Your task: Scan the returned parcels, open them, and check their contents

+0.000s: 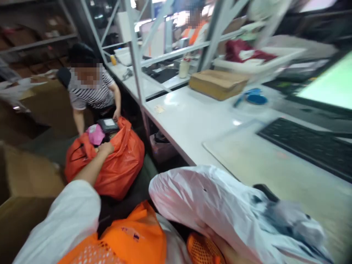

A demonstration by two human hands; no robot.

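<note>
Orange sack (121,165), low down to the left of the white table (170,113). Held at its rim by the left hand (106,147), with fingers curled over the edge, maybe to stop the top from flopping shut. Tucked under a white plastic bag (203,194) by the near edge of the table: the right hand (213,236), perhaps put low to take the weight from below. Partly hidden there, so cannot tell how far closed. On top in the sack, a pink bundle (96,134) and a dark packet (109,125) with a white label. Across the sack, also left of the table, a co-worker (95,99) in a striped shirt, with both hands down by the rim, perhaps to help hold it up. Farther left of the table, brown boxes (35,176). On the table, a black keyboard (302,146), a shallow cardboard box (217,85) and a blue roll (256,98), maybe for easy reaching.
</note>
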